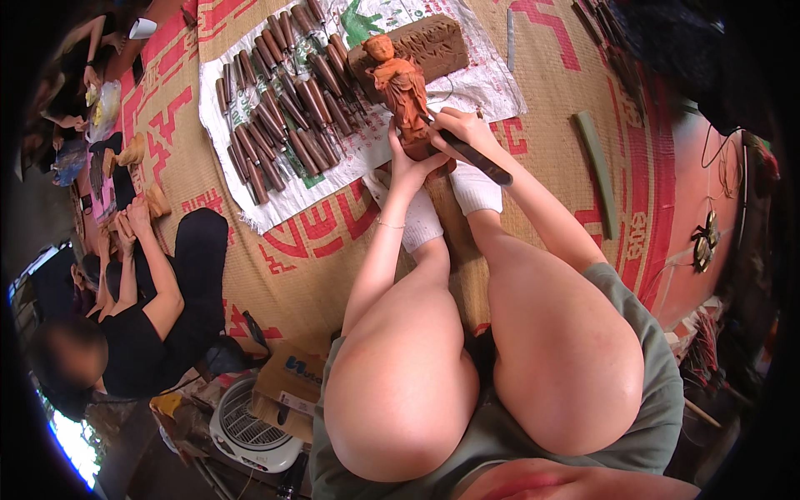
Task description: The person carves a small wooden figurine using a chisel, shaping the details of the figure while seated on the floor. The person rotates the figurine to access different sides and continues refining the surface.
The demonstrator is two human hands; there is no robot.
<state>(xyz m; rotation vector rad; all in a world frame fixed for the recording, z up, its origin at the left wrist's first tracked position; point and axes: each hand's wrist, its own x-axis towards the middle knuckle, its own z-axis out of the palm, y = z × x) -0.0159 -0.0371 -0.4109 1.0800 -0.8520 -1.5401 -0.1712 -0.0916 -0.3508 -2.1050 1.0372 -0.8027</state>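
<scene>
My left hand [407, 163] is wrapped round the lower end of a reddish-brown carved wooden figurine [406, 90], which leans away from me, its head at the far end. In my right hand [468, 132] is a carving chisel [478, 157]. Its dark handle points back toward my right forearm, and its thin tip meets the figurine's lower right side. Behind the figurine lies a brown block [437, 48] with marks cut into its face. Many wooden-handled chisels [287, 104] spread in rows to the left, over a white printed sack [265, 218].
A woven mat [308, 287] with red patterns covers the floor. To the right lie a green strip [594, 175] and more tools [612, 50]. A co-worker in black [137, 333] sits at the left with carved wood. A fan [254, 425] and cardboard box [292, 387] stand near my left thigh.
</scene>
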